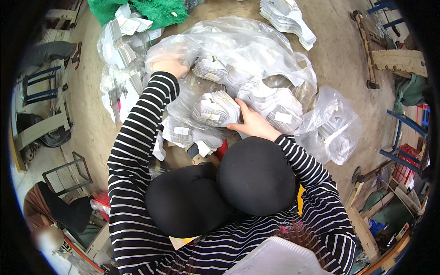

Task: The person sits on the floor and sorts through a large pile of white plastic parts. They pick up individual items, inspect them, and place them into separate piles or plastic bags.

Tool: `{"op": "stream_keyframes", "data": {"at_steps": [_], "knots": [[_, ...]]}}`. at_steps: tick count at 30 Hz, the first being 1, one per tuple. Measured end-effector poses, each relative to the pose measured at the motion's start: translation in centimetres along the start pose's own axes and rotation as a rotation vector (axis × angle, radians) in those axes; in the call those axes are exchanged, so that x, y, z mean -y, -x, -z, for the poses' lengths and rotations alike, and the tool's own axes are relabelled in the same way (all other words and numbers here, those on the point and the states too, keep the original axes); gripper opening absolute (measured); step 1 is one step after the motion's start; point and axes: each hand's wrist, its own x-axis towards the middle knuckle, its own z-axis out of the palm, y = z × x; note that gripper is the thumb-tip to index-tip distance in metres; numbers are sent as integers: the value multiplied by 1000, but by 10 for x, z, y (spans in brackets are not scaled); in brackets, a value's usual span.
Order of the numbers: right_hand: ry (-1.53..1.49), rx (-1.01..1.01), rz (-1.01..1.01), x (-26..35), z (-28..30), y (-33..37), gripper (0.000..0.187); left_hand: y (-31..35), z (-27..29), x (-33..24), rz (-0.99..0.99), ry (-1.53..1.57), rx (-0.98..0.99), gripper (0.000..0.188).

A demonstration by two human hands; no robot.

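Observation:
A large clear plastic bag (229, 43) lies open on the floor before me, full of bundles of thin white-grey cut pieces. At its left side my left hand (169, 66) is closed on the bag's film; its fingertips are blurred behind the plastic. My right hand (254, 120) grips the right end of one banded bundle of cut pieces (213, 109), thumb below and fingers above. This bundle carries a small white label. More stacked pieces (270, 98) fan out to its right, and another labelled bundle (211, 68) sits farther in.
More bundles in clear plastic (117, 50) lie at the left, below a green sack (160, 13). A loose stack (288, 20) rests at the far right. A smaller clear bag (332, 126) stands near my right arm. Wooden and metal frames (398, 62) line both sides.

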Motion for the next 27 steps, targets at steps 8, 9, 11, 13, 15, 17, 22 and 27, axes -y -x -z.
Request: {"op": "stream_keyframes", "data": {"at_steps": [8, 9, 11, 13, 15, 17, 22, 27], "knots": [[294, -196, 338, 32, 87, -41, 66, 23, 18, -9, -231, -188, -334, 74], [326, -161, 365, 34, 102, -60, 68, 31, 21, -15, -254, -74, -387, 67], [437, -272, 510, 36, 140, -106, 69, 41, 32, -24, -225, 32, -186, 59], [494, -443, 649, 39, 165, -144, 68, 53, 40, -35, -355, 157, -209, 49], [487, -421, 539, 45, 180, -172, 65, 59, 48, -42, -512, -42, -284, 48], [517, -312, 416, 54, 187, -188, 61, 59, 54, -43, -583, -34, -387, 52], [387, 185, 385, 71, 141, -165, 53, 50, 65, -17, -582, 301, -201, 74], [572, -219, 659, 85, 47, -131, 103, 35, 69, 25, -359, 839, -55, 81]]}}
